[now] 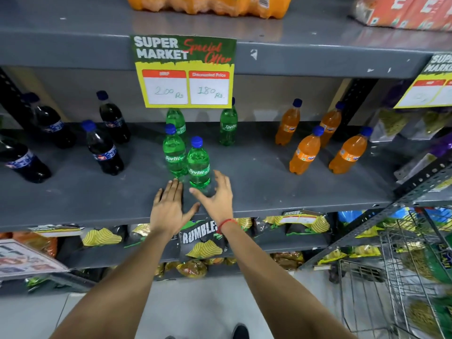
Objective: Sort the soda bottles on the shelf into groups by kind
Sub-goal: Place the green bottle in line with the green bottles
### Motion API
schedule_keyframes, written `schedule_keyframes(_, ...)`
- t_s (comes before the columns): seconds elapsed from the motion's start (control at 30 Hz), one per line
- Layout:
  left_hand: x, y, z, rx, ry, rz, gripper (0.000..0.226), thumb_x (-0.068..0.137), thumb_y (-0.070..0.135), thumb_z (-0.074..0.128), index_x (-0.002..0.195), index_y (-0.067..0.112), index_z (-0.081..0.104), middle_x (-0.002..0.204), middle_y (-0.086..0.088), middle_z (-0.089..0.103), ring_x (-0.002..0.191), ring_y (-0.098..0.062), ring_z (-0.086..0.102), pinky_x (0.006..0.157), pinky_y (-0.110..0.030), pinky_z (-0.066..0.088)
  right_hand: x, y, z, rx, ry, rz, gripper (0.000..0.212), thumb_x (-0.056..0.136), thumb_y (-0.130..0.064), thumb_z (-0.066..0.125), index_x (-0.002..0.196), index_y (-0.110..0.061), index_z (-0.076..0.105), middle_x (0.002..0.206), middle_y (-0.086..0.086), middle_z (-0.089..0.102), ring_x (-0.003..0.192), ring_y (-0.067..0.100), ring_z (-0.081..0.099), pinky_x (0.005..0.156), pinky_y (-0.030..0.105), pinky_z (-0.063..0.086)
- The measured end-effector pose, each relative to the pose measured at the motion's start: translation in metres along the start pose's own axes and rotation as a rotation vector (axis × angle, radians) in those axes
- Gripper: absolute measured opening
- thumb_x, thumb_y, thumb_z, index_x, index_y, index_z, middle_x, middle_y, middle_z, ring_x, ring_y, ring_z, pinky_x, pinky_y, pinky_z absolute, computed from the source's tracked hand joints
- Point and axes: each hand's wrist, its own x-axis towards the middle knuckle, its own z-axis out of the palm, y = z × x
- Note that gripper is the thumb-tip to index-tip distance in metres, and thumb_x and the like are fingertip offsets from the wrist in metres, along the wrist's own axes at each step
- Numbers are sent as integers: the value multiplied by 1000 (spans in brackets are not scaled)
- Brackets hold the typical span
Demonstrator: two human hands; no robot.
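Centre frame, my left hand (168, 207) and right hand (217, 195) sit spread, empty, beside the front Sprite bottle (198, 163); full, probably heavy, slick plastic, grab mid-body at label.

My one camera sits on my head, wide-angle, looking forward and down at the grey shelf (269, 192) from close in front. Its front edge crosses the middle of the view; my forearms reach up from the bottom.
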Motion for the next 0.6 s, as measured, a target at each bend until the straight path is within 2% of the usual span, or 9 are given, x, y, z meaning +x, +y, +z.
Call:
schedule_keyframes(0.1,0,0,0,-14,8,10,112,72,78,-9,137,-2,35,145,-19,40,138,-28,33,112,-46,24,11,-12,11,5,-8,26,83,66,-40,82,133,-11,41,128,9,50,125,21,45,103,32,38)
schedule_keyframes(0.3,1,-3,5,-4,21,5,109,73,78,-7,140,2,32,148,-16,37,140,-25,29,114,-44,21,30,-15,9,-101,32,5,50,69,-30,81,106,-7,57,106,14,67,106,29,59,87,34,47)
schedule_keyframes(0.4,3,-5,8,11,36,9,101,77,76,3,140,2,31,149,-16,36,140,-25,29,114,-44,21,37,-10,-5,-148,37,-6,46,68,-31,81,102,-8,59,101,12,69,100,27,62,80,24,43)
schedule_keyframes(0.53,3,-6,10,48,44,15,94,80,72,11,141,3,29,151,-14,33,141,-23,26,115,-43,19,51,-2,-32,-189,106,4,44,68,-30,81,99,-7,60,98,14,70,97,30,63,81,30,45)
schedule_keyframes(0.6,3,-6,10,57,47,15,94,79,71,11,142,3,29,151,-13,32,141,-23,26,115,-43,19,60,2,-46,-213,136,11,43,67,-28,82,98,-7,61,97,15,71,96,31,63,78,26,43)
